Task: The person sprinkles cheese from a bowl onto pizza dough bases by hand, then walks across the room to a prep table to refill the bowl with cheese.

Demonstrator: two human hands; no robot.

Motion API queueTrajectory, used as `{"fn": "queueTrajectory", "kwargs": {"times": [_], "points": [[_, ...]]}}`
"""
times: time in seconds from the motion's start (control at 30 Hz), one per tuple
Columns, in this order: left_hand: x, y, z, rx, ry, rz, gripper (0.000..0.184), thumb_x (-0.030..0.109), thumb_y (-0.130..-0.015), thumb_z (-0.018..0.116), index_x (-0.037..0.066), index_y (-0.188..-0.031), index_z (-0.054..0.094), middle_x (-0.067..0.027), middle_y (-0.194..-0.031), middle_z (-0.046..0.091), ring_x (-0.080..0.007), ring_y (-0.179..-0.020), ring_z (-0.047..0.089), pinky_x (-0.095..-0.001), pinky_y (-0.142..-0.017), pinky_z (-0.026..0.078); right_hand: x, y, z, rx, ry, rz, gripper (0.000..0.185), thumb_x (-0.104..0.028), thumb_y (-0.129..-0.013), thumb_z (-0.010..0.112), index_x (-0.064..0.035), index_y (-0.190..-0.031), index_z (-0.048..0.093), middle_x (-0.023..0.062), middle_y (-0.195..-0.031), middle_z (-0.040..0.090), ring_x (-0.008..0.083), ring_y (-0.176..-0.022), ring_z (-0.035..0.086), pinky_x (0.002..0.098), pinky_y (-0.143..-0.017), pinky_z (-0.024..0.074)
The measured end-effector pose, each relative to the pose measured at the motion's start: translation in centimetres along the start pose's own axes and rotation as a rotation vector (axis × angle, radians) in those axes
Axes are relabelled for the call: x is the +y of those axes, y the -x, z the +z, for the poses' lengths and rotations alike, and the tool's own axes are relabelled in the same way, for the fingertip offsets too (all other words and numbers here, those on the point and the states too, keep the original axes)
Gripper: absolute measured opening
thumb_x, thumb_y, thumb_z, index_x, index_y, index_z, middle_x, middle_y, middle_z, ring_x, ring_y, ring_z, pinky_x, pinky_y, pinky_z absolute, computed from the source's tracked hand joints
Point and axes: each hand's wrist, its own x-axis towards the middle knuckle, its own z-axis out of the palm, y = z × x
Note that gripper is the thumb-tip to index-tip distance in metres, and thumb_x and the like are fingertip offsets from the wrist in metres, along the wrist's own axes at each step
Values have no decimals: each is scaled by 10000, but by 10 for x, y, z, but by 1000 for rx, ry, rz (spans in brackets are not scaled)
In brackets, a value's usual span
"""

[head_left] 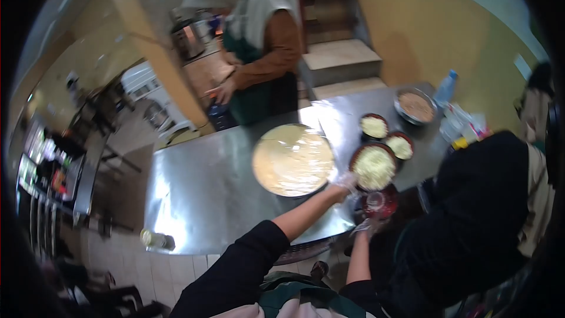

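My left hand, in a clear glove, is at the near left rim of a large brown bowl of shredded pale food; its fingers are blurred. Below that bowl, my right hand, also gloved, grips the near side of a red container at the table's edge. Two smaller bowls of the same shreds, one farther back and one to the right, stand close by. Left of my hands lies a wide round tray with a pale yellow surface under shiny clear film.
A metal bowl of brown food, a blue bottle and plastic bags are at the back right of the metal table. A jar is front left. One person stands across the table, another close at right.
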Motion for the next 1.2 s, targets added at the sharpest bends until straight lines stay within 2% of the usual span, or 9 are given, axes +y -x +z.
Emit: {"fn": "queueTrajectory", "kwargs": {"times": [0.13, 0.2, 0.27, 0.43, 0.6, 0.67, 0.77, 0.9, 1.2], "points": [[47, 63, -92, -116, 184, -44, 242, 74, -720, 615, 10, -944, 549, -196, -850, 588, -320, -832, 576, -392, -731, 462, 41, -69, 24, -225, -186, 324, 793, -586, -846, 428, -72, -1399, 186, 205, -1336, 359, 346, -1068, 518, 503, -851, 454], [60, 98, -128, -336, 124, -290, 319, 159, -785, 578, -7, -1052, 523, -147, -871, 591, -250, -875, 561, -379, -753, 457, 62, -114, 42, -275, 399, 125, 805, -639, -822, 407, -48, -1354, 280, 218, -1311, 397, 352, -1108, 492, 478, -903, 421], [95, 143, -171, 27, 810, -705, 340, 246, -846, 521, -19, -1057, 538, -95, -883, 592, -189, -869, 539, -367, -751, 456, 9, -68, 71, 59, 1171, -70, 799, -675, -804, 394, -21, -1259, 444, 197, -1281, 458, 338, -1148, 464, 440, -971, 364], [81, 319, -205, 104, 767, -722, 385, 340, -877, 479, -17, -978, 583, -90, -887, 590, -155, -867, 524, -335, -755, 438, -62, 88, 66, -325, 594, -655, 549, -452, -908, 431, -28, -1257, 440, 211, -1194, 516, 305, -1062, 515, 418, -900, 404], [107, 500, -242, 80, 38, -589, 328, 275, -879, 489, -36, -950, 567, -122, -926, 608, -175, -832, 569, -325, -783, 465, -52, 377, 11, -1623, 396, 31, 553, -376, -903, 463, -18, -1308, 347, 109, -1165, 499, 184, -1001, 514, 326, -818, 437], [155, 547, -274, 524, 941, -1063, 220, 144, -853, 513, -39, -972, 542, -135, -949, 614, -173, -896, 591, -299, -845, 490, -9, 459, -23, -1734, 601, 345, 586, -366, -907, 453, -9, -1345, 297, 127, -1235, 459, 212, -1119, 457, 345, -919, 386], [122, 673, -204, 670, 781, -1107, 377, 118, -835, 557, -12, -1162, 422, -158, -1088, 552, -194, -1010, 568, -319, -885, 494, 76, 532, -50, -1738, 716, 723, 587, -334, -901, 482, -30, -1361, 284, 130, -1280, 428, 212, -1190, 397, 326, -994, 317], [219, 734, -298, 1098, 1114, -1093, 599, 173, -831, 580, 23, -1316, 263, -159, -1241, 445, -246, -1032, 558, -392, -903, 480, 114, 653, -70, -2064, 674, 686, 452, -295, -895, 501, -12, -1237, 414, 120, -1165, 532, 214, -1050, 538, 349, -939, 426], [233, 873, -354, 2095, 1488, -398, 573, 460, -878, 392, 96, -1320, 363, -131, -1292, 455, -303, -1139, 496, -470, -934, 433, 238, 847, -96, -2241, 1005, 1470, 426, -295, -918, 448, 50, -1168, 469, 160, -1111, 575, 250, -1015, 573, 366, -913, 453]]}}
